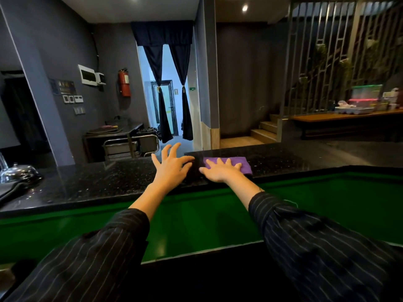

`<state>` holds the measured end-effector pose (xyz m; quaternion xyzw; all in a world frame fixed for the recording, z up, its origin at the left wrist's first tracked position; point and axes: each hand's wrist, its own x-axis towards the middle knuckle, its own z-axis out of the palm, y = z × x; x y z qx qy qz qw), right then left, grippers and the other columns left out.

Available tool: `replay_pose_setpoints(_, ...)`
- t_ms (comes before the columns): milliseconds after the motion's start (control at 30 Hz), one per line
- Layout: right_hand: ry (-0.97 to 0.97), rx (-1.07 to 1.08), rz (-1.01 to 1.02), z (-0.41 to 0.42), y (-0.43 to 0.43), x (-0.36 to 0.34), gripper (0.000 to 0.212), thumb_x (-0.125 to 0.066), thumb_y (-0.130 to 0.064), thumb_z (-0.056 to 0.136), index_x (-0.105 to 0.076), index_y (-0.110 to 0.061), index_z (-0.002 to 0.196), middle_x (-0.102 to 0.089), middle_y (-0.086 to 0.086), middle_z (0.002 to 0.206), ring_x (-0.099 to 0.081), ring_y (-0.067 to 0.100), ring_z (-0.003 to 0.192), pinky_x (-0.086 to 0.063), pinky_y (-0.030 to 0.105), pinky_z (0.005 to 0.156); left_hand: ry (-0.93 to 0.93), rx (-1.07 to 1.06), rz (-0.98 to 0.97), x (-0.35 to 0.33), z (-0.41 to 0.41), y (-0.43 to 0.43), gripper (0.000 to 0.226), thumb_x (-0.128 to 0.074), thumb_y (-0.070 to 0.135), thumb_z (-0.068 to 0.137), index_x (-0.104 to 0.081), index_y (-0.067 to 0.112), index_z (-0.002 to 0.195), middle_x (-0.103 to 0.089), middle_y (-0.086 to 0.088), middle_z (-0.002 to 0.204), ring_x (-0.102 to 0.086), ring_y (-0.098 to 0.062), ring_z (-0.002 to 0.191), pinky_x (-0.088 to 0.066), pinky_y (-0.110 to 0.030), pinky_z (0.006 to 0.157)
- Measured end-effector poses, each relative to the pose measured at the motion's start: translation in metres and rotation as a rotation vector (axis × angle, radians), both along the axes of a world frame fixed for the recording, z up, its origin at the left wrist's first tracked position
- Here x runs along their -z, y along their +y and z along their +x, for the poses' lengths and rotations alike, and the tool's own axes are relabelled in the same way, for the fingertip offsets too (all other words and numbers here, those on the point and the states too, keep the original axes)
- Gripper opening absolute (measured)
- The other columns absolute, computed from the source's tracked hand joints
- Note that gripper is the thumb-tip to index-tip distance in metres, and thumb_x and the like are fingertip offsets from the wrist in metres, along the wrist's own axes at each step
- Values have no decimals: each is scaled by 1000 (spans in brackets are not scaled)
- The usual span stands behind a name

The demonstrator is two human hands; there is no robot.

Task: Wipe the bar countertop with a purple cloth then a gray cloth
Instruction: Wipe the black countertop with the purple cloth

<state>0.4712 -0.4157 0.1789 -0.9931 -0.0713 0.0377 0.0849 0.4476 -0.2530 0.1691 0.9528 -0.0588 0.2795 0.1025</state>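
A folded purple cloth [236, 163] lies flat on the black speckled bar countertop [109, 182], near its far edge. My right hand [220, 172] presses palm-down on the cloth's near left part, fingers spread. My left hand [172, 166] hovers or rests just left of the cloth with fingers wide apart and nothing in it. No gray cloth is in view.
A shiny metal dome [18, 173] and a dark object sit at the counter's left end. A green lower shelf [196, 221] runs beneath the counter's near edge. Beyond the bar stand a steel cart [130, 147] and a curtained doorway [168, 94].
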Motion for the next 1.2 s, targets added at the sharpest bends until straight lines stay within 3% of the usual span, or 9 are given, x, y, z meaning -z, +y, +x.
replay_pose_setpoints(133, 24, 77, -14, 21, -28, -2, 60, -16, -56, 99, -9, -31, 154, 0, 6, 163, 4, 37, 148, 3, 65, 112, -16, -36, -27, 5, -4, 13, 34, -40, 39, 98, -53, 34, 129, -13, -5, 158, 4, -26, 146, 6, -68, 109)
replay_pose_setpoints(300, 19, 151, -20, 47, -29, -2, 59, -14, -54, 100, -9, -29, 154, 1, 9, 163, 4, 38, 148, 4, 65, 113, -120, -59, 67, 9, -7, 7, 37, -38, 34, 98, -53, 23, 131, -24, -8, 154, -5, -27, 146, 4, -68, 109)
replay_pose_setpoints(533, 19, -15, -18, 60, 7, -3, 62, -17, -64, 95, -9, -41, 152, 0, 5, 163, 2, 36, 148, 5, 64, 113, -77, -99, 138, 5, -3, 5, 42, -35, 31, 99, -45, 20, 138, -31, -5, 152, -13, -25, 144, -2, -65, 110)
replay_pose_setpoints(700, 59, -172, -69, 41, 2, -6, 64, -24, -64, 95, -13, -37, 152, -6, -1, 162, -2, 34, 149, 1, 61, 116, 20, 0, 60, 2, -5, 8, 40, -38, 26, 97, -55, 13, 131, -56, -8, 134, -38, -27, 131, -32, -48, 108)
replay_pose_setpoints(800, 55, -156, -117, 40, -26, -27, 66, -40, -62, 91, -30, -27, 146, -21, 13, 157, -14, 42, 144, -19, 56, 113, 42, 102, 40, 1, -15, 7, 37, -41, 24, 96, -63, 10, 122, -64, -9, 124, -47, -28, 122, -42, -40, 100)
replay_pose_setpoints(867, 14, -88, -91, 39, -47, -25, 71, -42, -68, 87, -32, -26, 144, -21, 12, 156, -14, 42, 143, -18, 60, 111, 64, 165, 79, 4, -21, 7, 37, -40, 29, 97, -64, 14, 121, -65, -6, 122, -51, -25, 118, -45, -39, 96)
replay_pose_setpoints(933, -50, -19, -30, 40, -58, -10, 76, -33, -71, 88, -23, -26, 149, -17, 9, 159, -12, 38, 145, -11, 62, 112, 94, 213, 141, 6, -22, 7, 42, -37, 39, 97, -60, 19, 125, -63, -2, 126, -51, -21, 118, -45, -37, 96)
replay_pose_setpoints(1100, -37, 2, -1, 55, -52, -2, 76, -23, -77, 86, -11, -40, 152, -7, 3, 163, -3, 35, 149, -2, 64, 114, 113, 302, 285, 7, -25, 6, 73, -23, 68, 88, -35, 25, 145, -42, -4, 147, -40, -20, 133, -33, -37, 111)
replay_pose_setpoints(1200, -34, -9, -25, 56, -45, -1, 74, -22, -75, 88, -9, -39, 152, -3, 2, 163, -1, 32, 149, -1, 63, 115, 109, 330, 404, 5, -28, 5, 77, -24, 71, 85, -34, 24, 146, -40, -6, 149, -38, -22, 134, -29, -37, 114)
